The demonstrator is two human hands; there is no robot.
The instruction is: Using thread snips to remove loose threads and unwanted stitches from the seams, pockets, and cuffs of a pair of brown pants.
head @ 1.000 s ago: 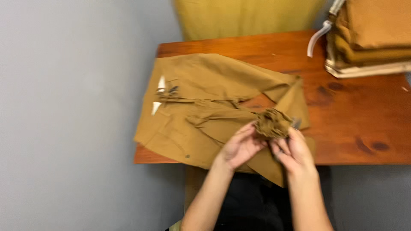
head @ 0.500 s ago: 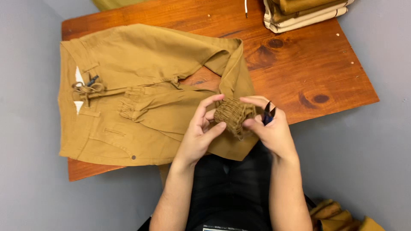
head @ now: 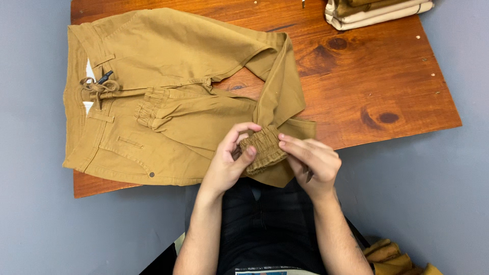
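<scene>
A pair of tan trousers [head: 168, 97] lies spread across the left half of the wooden tabletop [head: 377, 81], waistband toward the left edge, where the cloth hangs slightly over the tabletop's left and near edges. One leg folds back toward the person, and its elastic cuff [head: 264, 147] is lifted at the near edge of the tabletop, between both hands. The left hand [head: 229, 163] has its grip closed on the cuff's left side, thumb on top and fingers curled behind; the right hand [head: 310, 163] pinches the cuff's right side with its fingertips, also closed on it. The other cuff [head: 147, 109] rests gathered on the trousers near the drawstring [head: 99, 86], beside a small white label [head: 90, 71] inside the waistband. The right half of the tabletop is bare wood out to its right edge. A stack of folded tan and cream garments [head: 377, 10] sits at the far right corner, well apart from the hands. More tan cloth [head: 397, 254] lies on the grey floor at lower right.
</scene>
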